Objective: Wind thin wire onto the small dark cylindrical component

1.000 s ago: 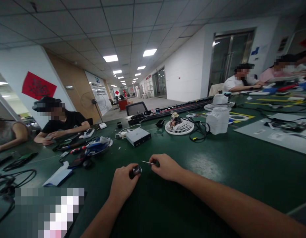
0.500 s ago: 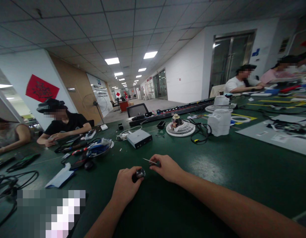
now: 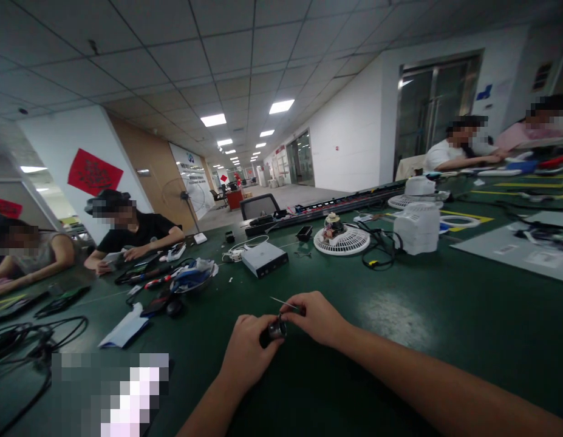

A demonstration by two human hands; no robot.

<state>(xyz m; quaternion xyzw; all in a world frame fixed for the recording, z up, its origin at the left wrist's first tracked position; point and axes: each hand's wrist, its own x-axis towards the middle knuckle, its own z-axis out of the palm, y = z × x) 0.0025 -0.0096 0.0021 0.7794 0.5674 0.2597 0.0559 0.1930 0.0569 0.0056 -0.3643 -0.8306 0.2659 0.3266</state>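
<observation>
My left hand (image 3: 245, 351) is wrapped round a short dark cylinder (image 3: 277, 329) with a shiny metal rim, its open end facing right. Just right of it, my right hand (image 3: 321, 318) is closed on a thin tool with a metal shaft (image 3: 282, 301); the shaft points up and left, past the cylinder. Thumb and fingertips of the right hand meet at the cylinder's upper rim. Whether they pinch a small piece there is too small to tell. Both hands are just above the green table (image 3: 345, 382).
Beyond my hands lie a grey box-shaped drive (image 3: 264, 260), a white fan grille with a motor (image 3: 341, 237) and a white housing (image 3: 416, 229). Left are a blue cloth (image 3: 125, 328), cables (image 3: 39, 340) and a cluttered bowl (image 3: 193, 276). A person (image 3: 133, 227) sits across.
My right hand has come in to the cylinder's rim, where before there was a gap. The left hand still holds the cylinder. The whole view has shifted slightly.
</observation>
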